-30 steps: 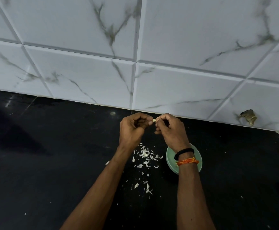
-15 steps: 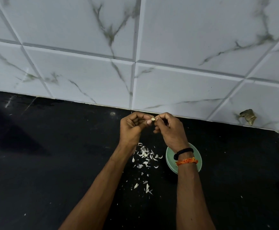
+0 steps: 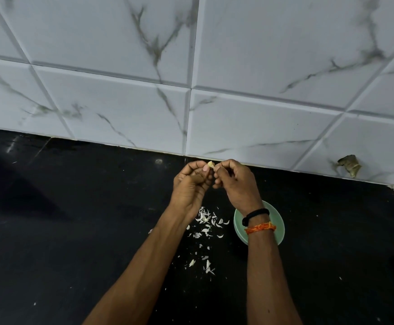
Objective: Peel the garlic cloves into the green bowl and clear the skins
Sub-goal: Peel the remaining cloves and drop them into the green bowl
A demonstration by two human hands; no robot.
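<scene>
A small pale garlic clove [image 3: 210, 164] is held up between both hands above the black counter. My left hand [image 3: 190, 184] pinches it with curled fingers and thumb. My right hand [image 3: 236, 181] meets it from the right, fingertips curled on the clove's end. The green bowl [image 3: 278, 225] sits on the counter under my right wrist, which hides most of it and its contents. White garlic skins [image 3: 206, 222] lie scattered on the counter left of the bowl, below my hands.
The black counter [image 3: 74, 231] runs to a white marble-patterned tiled wall [image 3: 238, 102] just behind my hands. A small brownish lump [image 3: 349, 164] sticks to the wall at the right. More skin flakes [image 3: 206, 266] trail toward me.
Both hands stay together on the clove and have shifted only slightly. More of the clove shows above the fingertips now.
</scene>
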